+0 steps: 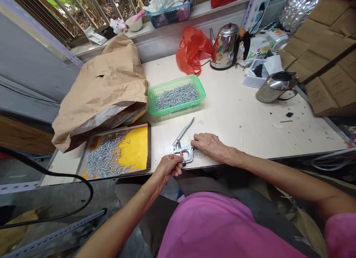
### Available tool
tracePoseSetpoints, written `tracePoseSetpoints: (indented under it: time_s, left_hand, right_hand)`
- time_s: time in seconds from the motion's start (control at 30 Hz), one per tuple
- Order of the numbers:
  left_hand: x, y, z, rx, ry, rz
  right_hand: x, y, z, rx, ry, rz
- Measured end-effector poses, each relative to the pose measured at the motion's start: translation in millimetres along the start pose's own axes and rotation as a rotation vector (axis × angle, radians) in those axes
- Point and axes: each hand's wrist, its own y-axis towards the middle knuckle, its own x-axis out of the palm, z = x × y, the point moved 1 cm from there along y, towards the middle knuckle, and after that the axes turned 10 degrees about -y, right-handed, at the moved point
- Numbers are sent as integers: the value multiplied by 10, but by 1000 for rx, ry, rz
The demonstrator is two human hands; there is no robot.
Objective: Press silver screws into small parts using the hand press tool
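Note:
A small metal hand press (pixel 190 154) with a raised silver lever (pixel 184 131) and a spring stands at the table's front edge. My left hand (pixel 170 165) is at its near left side, with thumb and forefinger pinched by a small red and black part (pixel 182 157). Whatever lies between those fingertips is too small to make out. Just right of the press, my right hand (pixel 211 147) rests low on the table, palm down with fingers curled in. Its fingertips are close to the press body, and their undersides are hidden.
Small metal pins (pixel 105 157) lie in a shallow tray (pixel 149 146) at left. More fill a green basket (pixel 204 91) behind the press. A brown paper bag (pixel 102 83), red plastic bag (pixel 191 50), kettle (pixel 225 46), steel jug (pixel 274 88) and cardboard boxes (pixel 330 79) stand around.

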Motion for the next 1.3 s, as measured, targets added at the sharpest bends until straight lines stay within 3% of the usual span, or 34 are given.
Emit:
tracePoseSetpoints:
  time_s: [0.17,0.33,0.5,0.7,1.1,1.17,1.3]
  left_hand:
    - [14,6,-60,53,-69,9]
    - [17,23,-91,74,-61,14]
    - [19,28,-95,72,-39,9]
    - [32,-3,-77,46,-3,37]
    - [20,-67,-92,58,97,26]
    - [5,-127,-107,189,265,81]
    - [112,-202,-44,767,775,317]
  right_hand:
    - [18,4,-18,6,22,-20]
    - [-91,-19,36,-10,92,-36]
    - [-123,122,380,-85,57,52]
    - [38,381,682,-184,39,-60]
    - [-117,298,539,-122,-20,-40]
    - [-109,263,514,-110,-18,-17]
    - [-67,217,475,-86,-19,25]
